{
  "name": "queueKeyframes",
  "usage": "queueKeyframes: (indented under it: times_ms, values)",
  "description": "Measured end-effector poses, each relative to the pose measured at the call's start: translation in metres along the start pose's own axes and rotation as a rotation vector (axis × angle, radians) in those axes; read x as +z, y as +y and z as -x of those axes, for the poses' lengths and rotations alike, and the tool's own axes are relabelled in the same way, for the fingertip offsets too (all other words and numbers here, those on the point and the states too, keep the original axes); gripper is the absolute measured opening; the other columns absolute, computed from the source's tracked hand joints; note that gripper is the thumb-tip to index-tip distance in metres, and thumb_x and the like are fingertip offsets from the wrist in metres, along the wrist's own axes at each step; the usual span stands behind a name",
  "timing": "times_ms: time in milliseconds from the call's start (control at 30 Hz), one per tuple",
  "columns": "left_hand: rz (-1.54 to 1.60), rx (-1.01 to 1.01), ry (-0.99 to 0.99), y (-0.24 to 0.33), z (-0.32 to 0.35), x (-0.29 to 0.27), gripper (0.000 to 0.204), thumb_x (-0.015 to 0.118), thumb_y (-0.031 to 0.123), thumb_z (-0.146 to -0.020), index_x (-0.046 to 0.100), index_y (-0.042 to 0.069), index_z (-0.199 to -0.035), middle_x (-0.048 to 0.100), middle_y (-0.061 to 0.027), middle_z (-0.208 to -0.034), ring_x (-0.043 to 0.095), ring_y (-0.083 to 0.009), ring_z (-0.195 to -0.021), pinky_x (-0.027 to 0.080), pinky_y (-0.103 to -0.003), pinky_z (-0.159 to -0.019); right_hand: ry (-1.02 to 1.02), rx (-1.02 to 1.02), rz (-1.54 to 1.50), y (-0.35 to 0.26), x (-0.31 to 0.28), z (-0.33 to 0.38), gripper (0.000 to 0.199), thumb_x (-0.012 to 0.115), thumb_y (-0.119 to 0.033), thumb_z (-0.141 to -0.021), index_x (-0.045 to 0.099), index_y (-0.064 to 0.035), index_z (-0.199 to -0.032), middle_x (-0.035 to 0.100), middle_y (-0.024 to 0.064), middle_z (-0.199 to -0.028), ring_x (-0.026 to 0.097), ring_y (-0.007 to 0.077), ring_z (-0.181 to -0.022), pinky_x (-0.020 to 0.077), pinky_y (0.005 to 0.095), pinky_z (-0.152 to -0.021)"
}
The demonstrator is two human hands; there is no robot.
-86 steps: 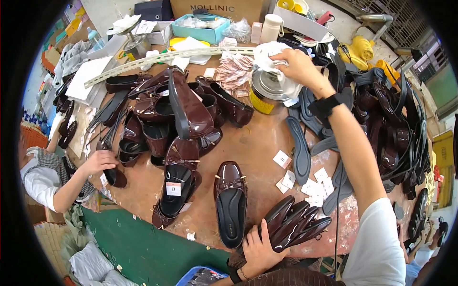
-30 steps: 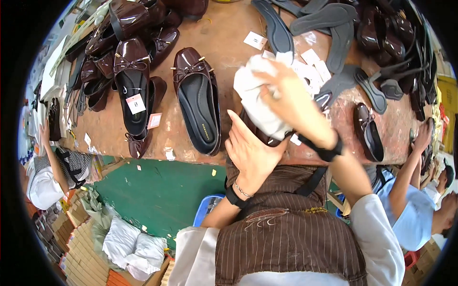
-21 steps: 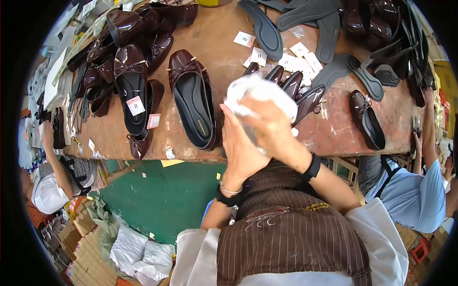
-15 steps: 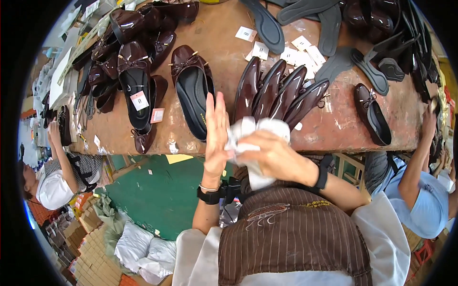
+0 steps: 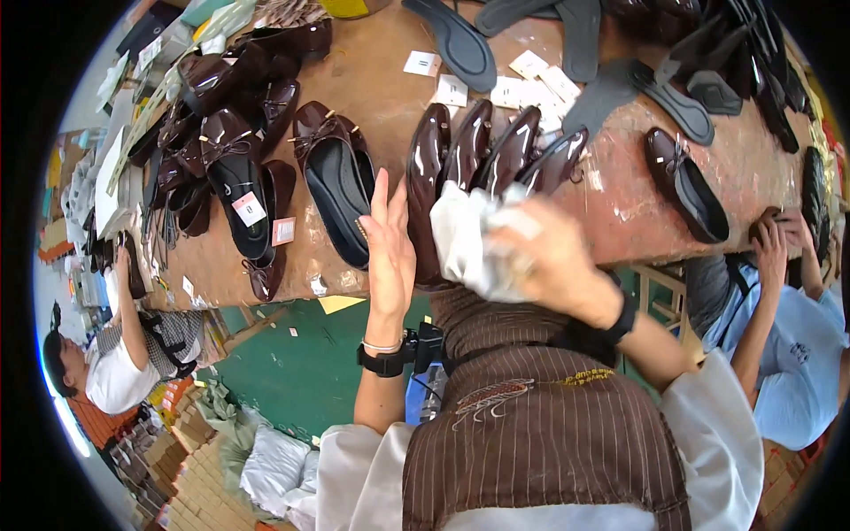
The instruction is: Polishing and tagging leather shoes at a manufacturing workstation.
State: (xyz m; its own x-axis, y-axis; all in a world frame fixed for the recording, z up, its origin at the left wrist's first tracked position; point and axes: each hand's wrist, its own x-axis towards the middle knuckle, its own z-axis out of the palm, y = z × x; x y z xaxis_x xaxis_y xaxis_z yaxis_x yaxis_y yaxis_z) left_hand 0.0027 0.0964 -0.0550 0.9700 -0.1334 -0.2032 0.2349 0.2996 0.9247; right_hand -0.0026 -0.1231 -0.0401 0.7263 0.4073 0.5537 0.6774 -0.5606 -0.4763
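My right hand (image 5: 549,261) grips a crumpled white cloth (image 5: 474,239) and presses it against a row of glossy dark brown shoes (image 5: 496,155) stood on edge at the table's near edge. My left hand (image 5: 390,248) is flat, fingers straight, resting against the left side of the leftmost shoe (image 5: 428,177) of that row. It holds nothing. A single brown bow shoe (image 5: 335,181) lies just left of my left hand.
The brown worktable (image 5: 620,212) carries a pile of more brown shoes (image 5: 221,115) at the left, dark insoles (image 5: 460,40) and small white tags (image 5: 531,80) at the back. One person sits at the left (image 5: 124,354), another at the right (image 5: 779,327).
The view dropped from the far table to its near edge. My right hand brought the white cloth back onto the upright shoes; my left hand opened flat against the row.
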Motion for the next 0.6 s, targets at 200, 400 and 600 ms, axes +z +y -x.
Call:
queueKeyframes:
  times_ms: [200, 400, 600]
  values:
    - [-0.529, 0.162, -0.077, -0.007, 0.003, 0.017, 0.096, 0.064, 0.017, -0.085, 0.001, -0.001, -0.156, 0.008, -0.0220, -0.163, 0.010, -0.0308, -0.151, 0.008, -0.040, -0.122, 0.014, 0.524, 0.423, 0.012, 0.002, -0.018, 0.019, 0.061, -0.005, -0.078, 0.062, -0.0083, -0.097, 0.060, 0.0166, -0.098, 0.063, 0.0353, -0.080, 0.0529, 0.0455, -0.061]
    - [-0.392, 0.099, -0.112, 0.009, -0.001, 0.020, 0.111, 0.067, 0.011, -0.072, -0.004, -0.001, -0.156, 0.002, -0.0221, -0.164, 0.005, -0.0311, -0.152, 0.005, -0.043, -0.122, -0.063, 0.252, -0.281, -0.001, -0.033, 0.008, 0.022, 0.070, -0.007, -0.074, 0.066, -0.0060, -0.096, 0.063, 0.0142, -0.094, 0.065, 0.0321, -0.086, 0.0544, 0.0416, -0.076]
    - [-1.520, 0.145, 0.077, -0.007, 0.004, 0.064, 0.139, 0.089, 0.050, -0.058, 0.002, 0.005, -0.157, 0.020, -0.0427, -0.146, 0.029, -0.0562, -0.136, 0.031, -0.055, -0.110, 0.144, 0.665, 0.033, 0.047, -0.017, 0.010, 0.009, 0.064, -0.007, -0.085, 0.060, -0.0034, -0.092, 0.062, 0.0170, -0.088, 0.063, 0.0378, -0.075, 0.0529, 0.0428, -0.066]
